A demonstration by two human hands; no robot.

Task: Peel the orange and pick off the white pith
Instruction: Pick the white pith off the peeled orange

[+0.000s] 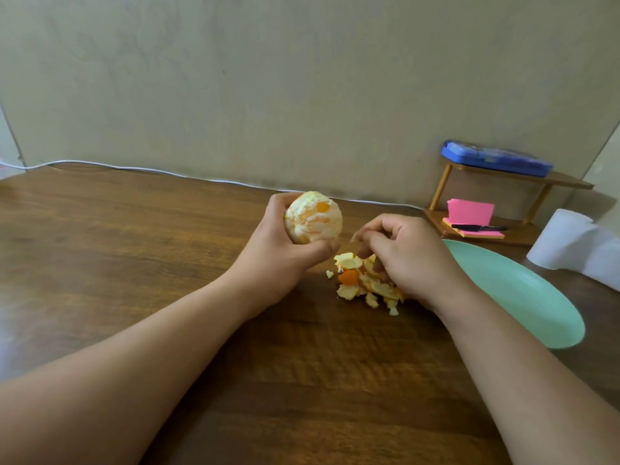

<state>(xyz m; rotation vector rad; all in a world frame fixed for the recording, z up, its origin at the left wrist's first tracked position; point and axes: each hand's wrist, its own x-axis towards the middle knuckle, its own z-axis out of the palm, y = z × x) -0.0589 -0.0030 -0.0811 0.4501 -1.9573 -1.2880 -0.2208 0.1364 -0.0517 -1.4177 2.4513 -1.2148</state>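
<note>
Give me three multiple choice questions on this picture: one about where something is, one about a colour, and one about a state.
1. Where does the peel pile lie?
A. On the table, left of the plate
B. On the plate
C. In a bowl

2. What colour is the plate?
A. Pink
B. Green
C. Blue

3. What state is the orange in the left hand in?
A. Unpeeled
B. Cut in half
C. Peeled, with pith left

Answers:
1 A: the scraps sit on bare wood beside the plate's rim.
2 B: it is pale green.
3 C: no rind remains, and white pith covers much of the flesh.
</note>
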